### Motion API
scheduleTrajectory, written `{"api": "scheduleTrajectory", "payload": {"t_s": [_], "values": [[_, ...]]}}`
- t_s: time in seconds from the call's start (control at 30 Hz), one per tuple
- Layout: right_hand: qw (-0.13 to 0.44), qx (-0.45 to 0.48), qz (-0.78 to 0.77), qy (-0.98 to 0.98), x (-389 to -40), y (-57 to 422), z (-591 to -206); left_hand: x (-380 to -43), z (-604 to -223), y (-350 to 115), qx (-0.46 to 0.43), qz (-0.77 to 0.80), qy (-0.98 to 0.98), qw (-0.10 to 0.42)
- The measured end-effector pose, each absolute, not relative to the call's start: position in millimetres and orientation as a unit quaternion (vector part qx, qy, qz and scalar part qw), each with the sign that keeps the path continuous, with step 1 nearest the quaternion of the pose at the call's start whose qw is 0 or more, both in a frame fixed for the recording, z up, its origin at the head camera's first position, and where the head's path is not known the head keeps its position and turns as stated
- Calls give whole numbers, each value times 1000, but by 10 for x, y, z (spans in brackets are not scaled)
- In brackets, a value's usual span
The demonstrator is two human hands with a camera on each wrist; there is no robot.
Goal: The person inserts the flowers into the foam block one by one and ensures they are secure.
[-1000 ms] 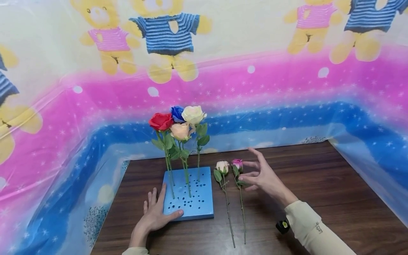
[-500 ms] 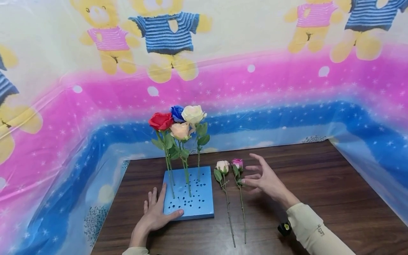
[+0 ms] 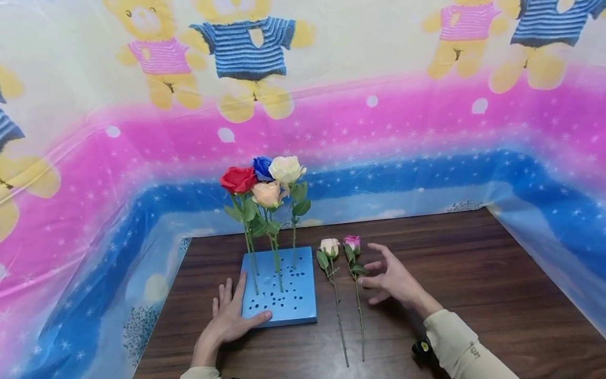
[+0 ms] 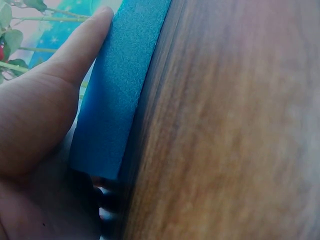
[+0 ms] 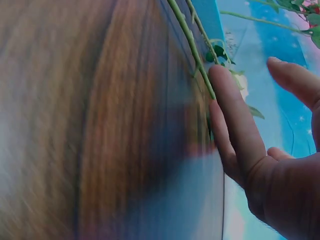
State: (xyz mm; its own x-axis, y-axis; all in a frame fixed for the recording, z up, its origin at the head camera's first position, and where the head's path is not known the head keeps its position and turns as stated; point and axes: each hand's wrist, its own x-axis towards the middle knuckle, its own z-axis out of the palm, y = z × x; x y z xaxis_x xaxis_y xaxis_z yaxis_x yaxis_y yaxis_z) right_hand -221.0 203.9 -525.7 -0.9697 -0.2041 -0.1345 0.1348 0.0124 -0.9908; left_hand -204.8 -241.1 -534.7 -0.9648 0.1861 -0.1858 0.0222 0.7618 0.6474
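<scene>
A blue foam block (image 3: 303, 310) dotted with holes lies on the table. My left hand (image 3: 229, 313) rests against its near left corner, thumb along the front edge, as the left wrist view also shows. Upright in the block stand a red rose (image 3: 238, 180), a blue rose (image 3: 261, 168), a white rose (image 3: 286, 169) and a peach rose (image 3: 267, 195). Right of the block, a cream rose (image 3: 330, 247) and a pink rose (image 3: 352, 242) lie flat. My right hand (image 3: 397, 279), fingers spread and slightly bent, hovers beside the pink rose's stem (image 5: 187, 37); whether it touches is unclear.
The dark wooden table (image 3: 454, 252) extends to the right of my right hand. Behind it and along the sides hangs a bear-print curtain (image 3: 331, 121). A small black object (image 3: 420, 347) sits under my right cuff.
My right hand has lowered from near the pink bloom to beside the upper stem, its fingers drawing lower. The left hand, block and roses stay where they were.
</scene>
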Motion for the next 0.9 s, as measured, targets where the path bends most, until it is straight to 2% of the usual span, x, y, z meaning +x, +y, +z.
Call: {"api": "scheduleTrajectory", "payload": {"t_s": [0.17,0.4,0.9], "values": [[143,-15,-696,703,-2162,1981,-5293,-2050,-5357,-2420,60,350,928,110],[157,-16,-678,718,-2133,1919,-5300,-2062,-5286,-2410,51,325,934,137],[125,38,-609,782,-2017,1714,-5300,-2064,-5326,-2409,51,323,936,131]]}}
